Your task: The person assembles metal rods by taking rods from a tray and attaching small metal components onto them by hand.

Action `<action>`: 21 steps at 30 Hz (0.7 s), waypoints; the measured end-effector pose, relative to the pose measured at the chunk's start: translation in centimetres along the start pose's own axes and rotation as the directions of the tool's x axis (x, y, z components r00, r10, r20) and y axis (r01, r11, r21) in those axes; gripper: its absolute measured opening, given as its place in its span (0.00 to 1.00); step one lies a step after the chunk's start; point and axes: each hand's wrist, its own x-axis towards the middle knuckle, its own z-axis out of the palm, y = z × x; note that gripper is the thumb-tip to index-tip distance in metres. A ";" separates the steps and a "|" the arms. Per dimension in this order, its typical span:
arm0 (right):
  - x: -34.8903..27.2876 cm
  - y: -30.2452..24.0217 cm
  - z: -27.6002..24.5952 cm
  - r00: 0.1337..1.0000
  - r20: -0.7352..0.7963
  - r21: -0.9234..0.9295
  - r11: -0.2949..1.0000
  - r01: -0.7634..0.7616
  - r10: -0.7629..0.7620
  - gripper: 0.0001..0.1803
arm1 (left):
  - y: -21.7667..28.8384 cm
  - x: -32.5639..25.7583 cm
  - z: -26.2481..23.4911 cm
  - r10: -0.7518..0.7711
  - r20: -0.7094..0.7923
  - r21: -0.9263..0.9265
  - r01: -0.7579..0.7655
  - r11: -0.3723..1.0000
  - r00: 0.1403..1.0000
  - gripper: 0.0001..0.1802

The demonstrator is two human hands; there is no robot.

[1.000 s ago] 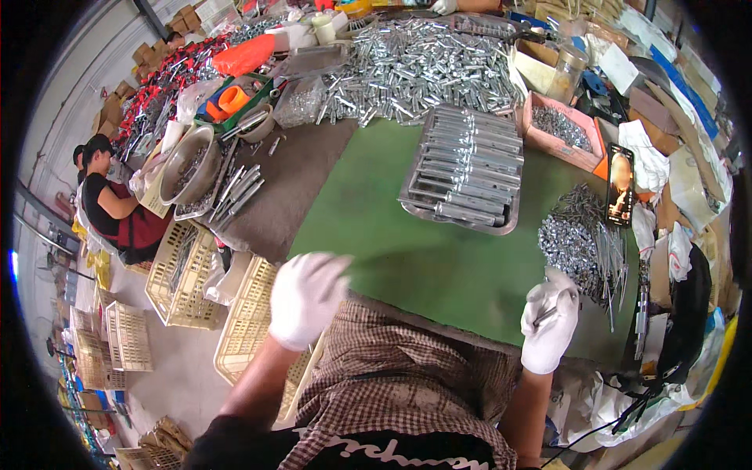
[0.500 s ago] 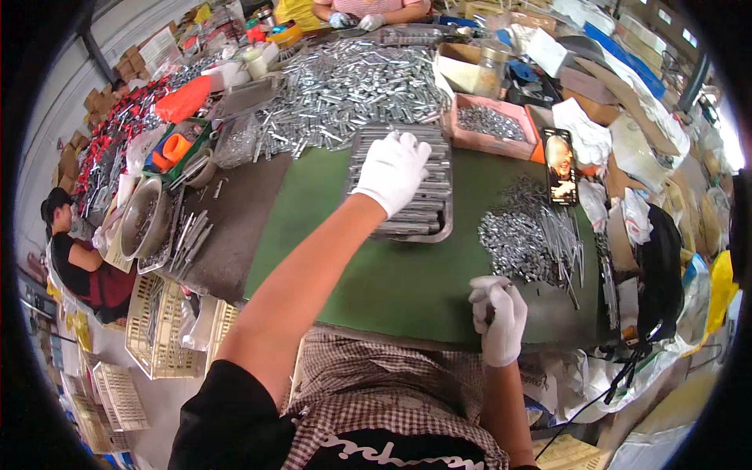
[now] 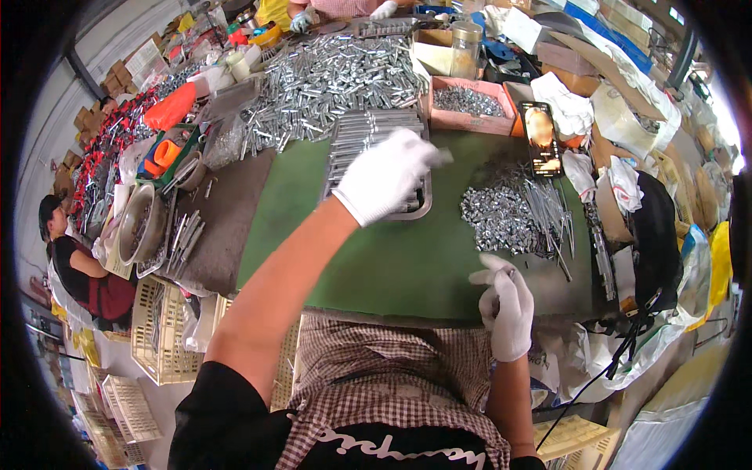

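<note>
My left hand [image 3: 388, 176], in a white glove, hovers over the right part of a metal tray [image 3: 424, 205]. Its fingers point right and are smeared by motion, so I cannot tell whether they hold anything. Rows of slim silver metal tubes [image 3: 356, 141] lie side by side in the tray. My right hand [image 3: 507, 309], also gloved in white, is at the front right of the green work mat [image 3: 376, 270]. Its fingers are curled in, with a tiny dark thing at the fingertips that I cannot make out. Beyond it lies a heap of small shiny metal nuts [image 3: 497, 219].
Thin metal rods [image 3: 551, 215] lie beside the nuts. A large pile of metal tubes [image 3: 337, 74] covers the far table. A pink bin [image 3: 470, 121] of small parts and a phone [image 3: 542, 141] stand at right. Across the table is another person's gloved hand [image 3: 384, 10].
My left hand has moved right across the tray, its fingers now blurred. The fingers of my right hand have shifted, the index reaching left. The whole view has shifted slightly.
</note>
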 end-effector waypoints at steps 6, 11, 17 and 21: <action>0.6 -0.6 -0.2 0.997 -0.003 0.025 0.997 -0.076 0.077 0.22 | 8.2 -3.4 0.5 0.235 0.242 -0.169 -0.198 0.966 0.941 0.16; 0.6 -0.1 -0.6 0.990 0.015 -0.030 0.990 -0.138 0.139 0.17 | 8.5 -6.4 0.5 0.164 0.179 -0.222 -0.123 0.967 0.970 0.18; 0.8 0.5 -0.9 0.997 -0.030 -0.342 0.936 -0.081 0.076 0.09 | 9.0 -8.0 0.4 0.064 0.203 -0.279 -0.004 0.960 0.977 0.18; 0.9 1.3 -1.1 0.999 0.008 -0.381 0.923 0.052 -0.053 0.07 | 9.2 -8.2 0.9 0.015 0.168 -0.311 0.039 0.950 0.986 0.17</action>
